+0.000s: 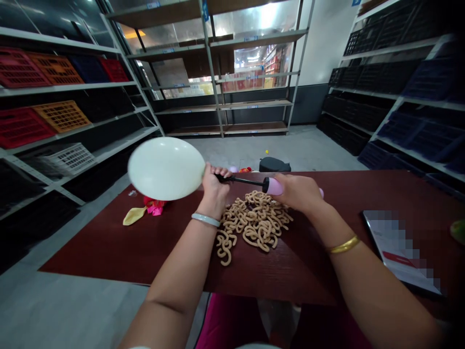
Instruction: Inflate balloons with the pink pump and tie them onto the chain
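A pale, inflated balloon [166, 168] sits at the left end of a hand pump. My left hand [215, 186] is closed around the balloon's neck and the pump's black nozzle end, so the join is hidden. The hand balloon pump [275, 186] has a lilac body and a thin black rod, which shows between my hands. My right hand [300, 193] is wrapped around the lilac body. Below both hands lies a pile of tan, curled, stick-like pieces [259, 218] on the dark red table [174, 247].
Limp balloons in yellow [134, 216] and pink [155, 208] lie at the table's left. A tablet-like device [399, 257] rests at the right, its screen partly blurred. Beyond the table are a dark stool-like object [274, 164] and shelves with red crates [23, 127].
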Action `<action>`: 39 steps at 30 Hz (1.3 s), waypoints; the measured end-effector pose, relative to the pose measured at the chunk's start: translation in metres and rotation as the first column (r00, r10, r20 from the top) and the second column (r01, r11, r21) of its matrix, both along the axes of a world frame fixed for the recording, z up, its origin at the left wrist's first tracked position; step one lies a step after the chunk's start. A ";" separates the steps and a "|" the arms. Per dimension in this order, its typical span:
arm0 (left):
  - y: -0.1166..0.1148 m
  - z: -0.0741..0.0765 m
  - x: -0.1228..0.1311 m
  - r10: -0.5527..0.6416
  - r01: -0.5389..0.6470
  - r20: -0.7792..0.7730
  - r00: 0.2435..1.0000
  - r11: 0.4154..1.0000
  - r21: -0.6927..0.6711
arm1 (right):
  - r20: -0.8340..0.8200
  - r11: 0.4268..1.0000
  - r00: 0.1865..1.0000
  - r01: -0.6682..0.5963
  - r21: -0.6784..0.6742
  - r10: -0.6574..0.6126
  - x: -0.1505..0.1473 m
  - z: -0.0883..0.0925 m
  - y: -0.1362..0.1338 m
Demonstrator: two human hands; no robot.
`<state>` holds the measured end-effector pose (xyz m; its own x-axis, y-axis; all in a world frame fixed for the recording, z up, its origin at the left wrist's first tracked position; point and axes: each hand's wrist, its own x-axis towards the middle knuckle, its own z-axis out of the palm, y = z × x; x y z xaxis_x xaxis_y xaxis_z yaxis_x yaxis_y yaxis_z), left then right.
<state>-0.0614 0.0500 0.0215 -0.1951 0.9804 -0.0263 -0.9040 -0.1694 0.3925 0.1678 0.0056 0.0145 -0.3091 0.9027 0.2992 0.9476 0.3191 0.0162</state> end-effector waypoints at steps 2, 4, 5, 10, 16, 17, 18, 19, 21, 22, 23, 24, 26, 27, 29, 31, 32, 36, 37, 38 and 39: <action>-0.001 0.012 -0.016 0.046 -0.045 -0.004 0.999 0.997 0.059 | 0.003 1.000 1.000 0.009 0.027 -0.009 0.006 0.007 -0.002; -0.004 0.020 -0.022 0.064 -0.063 -0.001 0.998 0.993 0.099 | 0.019 0.998 0.999 0.035 0.061 -0.037 0.010 0.014 -0.005; -0.006 0.022 -0.021 0.064 -0.064 0.004 0.998 0.992 0.111 | 0.029 0.995 0.998 0.053 0.082 -0.055 0.012 0.017 -0.007; -0.012 0.015 0.008 0.036 -0.040 0.036 0.999 0.992 0.119 | 0.093 0.982 0.988 0.104 0.161 -0.120 0.008 0.025 -0.018; -0.024 -0.004 0.053 -0.074 0.073 0.019 0.997 0.995 0.071 | 0.091 0.992 0.995 0.028 0.127 -0.039 -0.016 0.014 -0.025; -0.026 -0.006 0.059 -0.088 0.088 -0.005 0.996 0.994 0.072 | 0.086 0.993 0.996 0.027 0.118 -0.037 -0.020 0.012 -0.025; -0.028 -0.008 0.063 -0.093 0.095 -0.031 0.995 0.993 0.072 | 0.083 0.993 0.996 0.029 0.111 -0.038 -0.022 0.010 -0.025; -0.030 -0.009 0.065 -0.095 0.099 -0.058 0.994 0.993 0.070 | 0.081 0.994 0.996 0.030 0.104 -0.038 -0.024 0.009 -0.025; -0.030 -0.011 0.065 -0.095 0.102 -0.103 0.990 0.993 0.060 | 0.079 0.995 0.996 0.021 0.093 -0.029 -0.025 0.009 -0.026; -0.029 -0.011 0.063 -0.100 0.106 -0.118 0.988 0.993 0.051 | 0.079 0.996 0.997 0.007 0.088 -0.014 -0.026 0.009 -0.026; -0.028 -0.012 0.060 -0.109 0.115 -0.128 0.986 0.993 0.039 | 0.077 0.997 0.997 -0.012 0.083 0.005 -0.026 0.010 -0.026; -0.026 -0.012 0.057 -0.119 0.124 -0.130 0.984 0.992 0.024 | 0.076 0.997 0.997 -0.036 0.076 0.030 -0.026 0.011 -0.027; -0.023 -0.013 0.052 -0.134 0.133 -0.119 0.984 0.991 -0.011 | 0.069 0.995 0.995 -0.081 0.059 0.077 -0.026 0.012 -0.028; -0.022 -0.014 0.051 -0.139 0.136 -0.111 0.984 0.990 -0.029 | 0.065 0.994 0.993 -0.097 0.049 0.094 -0.026 0.013 -0.028; -0.021 -0.014 0.051 -0.139 0.132 -0.103 0.985 0.989 -0.069 | 0.058 0.994 0.992 -0.110 0.029 0.108 -0.027 0.013 -0.029; -0.020 -0.015 0.053 -0.126 0.116 -0.107 0.986 0.988 -0.100 | 0.056 0.993 0.991 -0.119 0.006 0.119 -0.027 0.012 -0.029; -0.019 -0.015 0.053 -0.117 0.105 -0.110 0.987 0.989 -0.109 | 0.055 0.992 0.990 -0.129 -0.004 0.129 -0.028 0.011 -0.029; -0.013 -0.014 0.045 -0.093 0.085 -0.109 0.990 0.993 -0.081 | 0.032 0.983 0.983 -0.183 -0.014 0.183 -0.028 0.007 -0.026; -0.010 -0.013 0.040 -0.093 0.086 -0.109 0.990 0.994 -0.069 | 0.021 0.981 0.981 -0.191 -0.013 0.192 -0.027 0.006 -0.025; -0.007 -0.012 0.035 -0.094 0.088 -0.108 0.990 0.994 -0.063 | 0.006 0.981 0.981 -0.193 -0.008 0.193 -0.025 0.006 -0.024; -0.005 -0.010 0.029 -0.094 0.087 -0.106 0.990 0.994 -0.066 | -0.016 0.983 0.983 -0.186 -0.002 0.186 -0.022 0.007 -0.022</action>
